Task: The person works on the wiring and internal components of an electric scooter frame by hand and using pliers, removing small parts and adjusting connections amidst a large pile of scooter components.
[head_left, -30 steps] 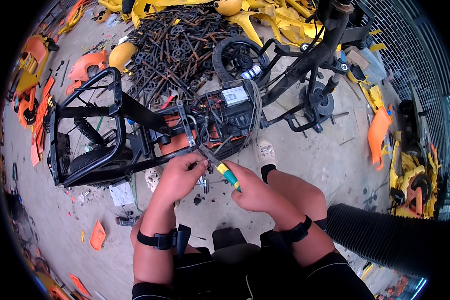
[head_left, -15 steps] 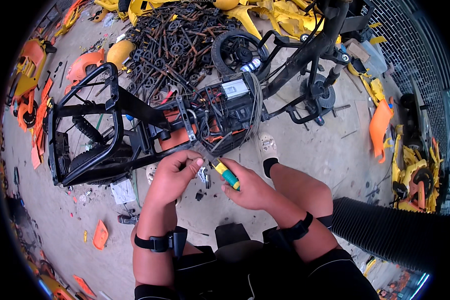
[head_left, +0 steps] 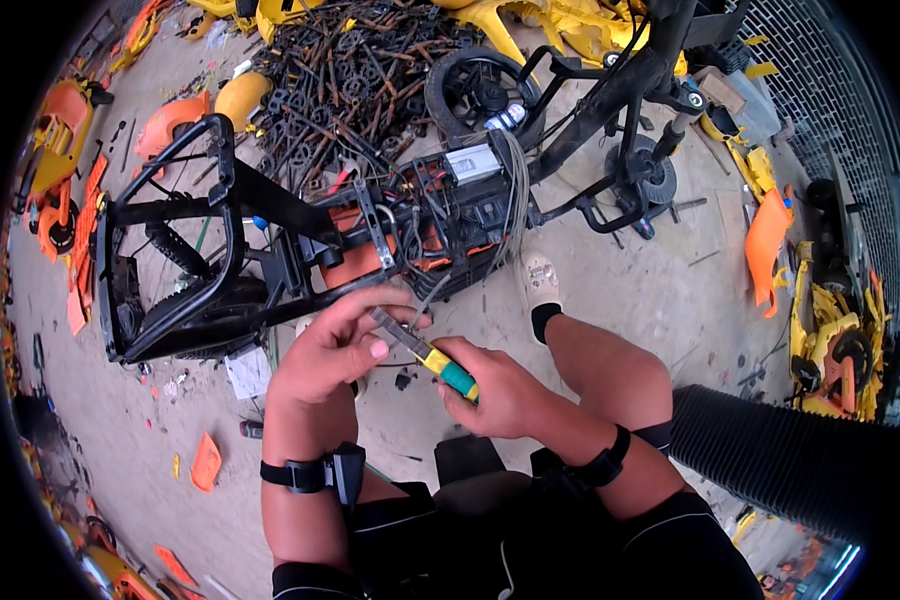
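Note:
My right hand (head_left: 500, 388) is closed around the yellow and green handle of a knife (head_left: 454, 373). Its grey blade points up and left, toward my left hand (head_left: 335, 345). That hand has its thumb apart from its curled fingers. A thin grey cable (head_left: 428, 302) comes down beside the left fingertips, behind the blade; whether the fingers touch it is hard to see. Just beyond both hands lies a black vehicle frame (head_left: 280, 215) with loose wiring and a silver-topped box (head_left: 473, 163) on it.
A heap of rusty metal parts (head_left: 340, 90) and a wheel (head_left: 482, 97) lie beyond the frame. Yellow and orange panels are scattered around, one orange panel (head_left: 765, 250) at the right. A black ribbed hose or bellows (head_left: 770, 460) extends beside my right knee.
My left hand has opened from a pinch, its thumb now away from the fingers. The knife has come slightly nearer to me, and its blade shows more fully.

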A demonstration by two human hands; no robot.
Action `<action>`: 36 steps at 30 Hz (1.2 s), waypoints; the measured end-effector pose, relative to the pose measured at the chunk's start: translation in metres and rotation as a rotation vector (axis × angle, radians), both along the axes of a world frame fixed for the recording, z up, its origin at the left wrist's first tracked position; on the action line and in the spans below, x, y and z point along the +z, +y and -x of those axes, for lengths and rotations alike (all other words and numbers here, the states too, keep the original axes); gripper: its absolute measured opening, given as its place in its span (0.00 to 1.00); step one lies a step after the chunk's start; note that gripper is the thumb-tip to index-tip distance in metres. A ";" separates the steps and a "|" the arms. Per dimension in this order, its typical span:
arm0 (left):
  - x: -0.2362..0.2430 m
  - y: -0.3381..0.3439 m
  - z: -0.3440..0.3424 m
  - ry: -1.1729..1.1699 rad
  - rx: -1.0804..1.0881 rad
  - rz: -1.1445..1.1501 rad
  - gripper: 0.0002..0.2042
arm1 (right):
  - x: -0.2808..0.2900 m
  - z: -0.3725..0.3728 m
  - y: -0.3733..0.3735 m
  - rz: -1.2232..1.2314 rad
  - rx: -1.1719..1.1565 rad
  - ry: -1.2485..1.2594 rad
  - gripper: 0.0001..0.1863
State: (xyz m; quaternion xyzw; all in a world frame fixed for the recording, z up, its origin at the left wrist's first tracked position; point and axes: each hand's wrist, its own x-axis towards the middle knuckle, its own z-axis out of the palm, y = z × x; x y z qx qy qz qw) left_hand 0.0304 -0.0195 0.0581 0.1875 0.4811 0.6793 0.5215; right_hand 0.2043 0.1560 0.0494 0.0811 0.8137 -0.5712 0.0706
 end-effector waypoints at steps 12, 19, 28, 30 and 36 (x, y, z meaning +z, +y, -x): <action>-0.008 0.006 0.001 -0.115 -0.033 -0.136 0.22 | -0.004 -0.003 -0.009 0.044 -0.072 0.144 0.21; -0.011 0.022 -0.001 -0.160 0.104 -0.121 0.24 | 0.003 0.003 0.004 -0.133 -0.111 0.092 0.28; 0.005 0.038 0.010 -0.400 0.348 -0.195 0.22 | 0.048 0.048 0.039 -0.368 0.115 -0.014 0.28; 0.002 0.037 0.014 -0.533 0.403 -0.220 0.22 | 0.059 0.063 0.043 -0.427 0.151 -0.057 0.27; -0.009 0.033 0.017 -0.518 0.446 -0.036 0.24 | 0.001 0.063 0.034 -0.045 0.103 -0.186 0.21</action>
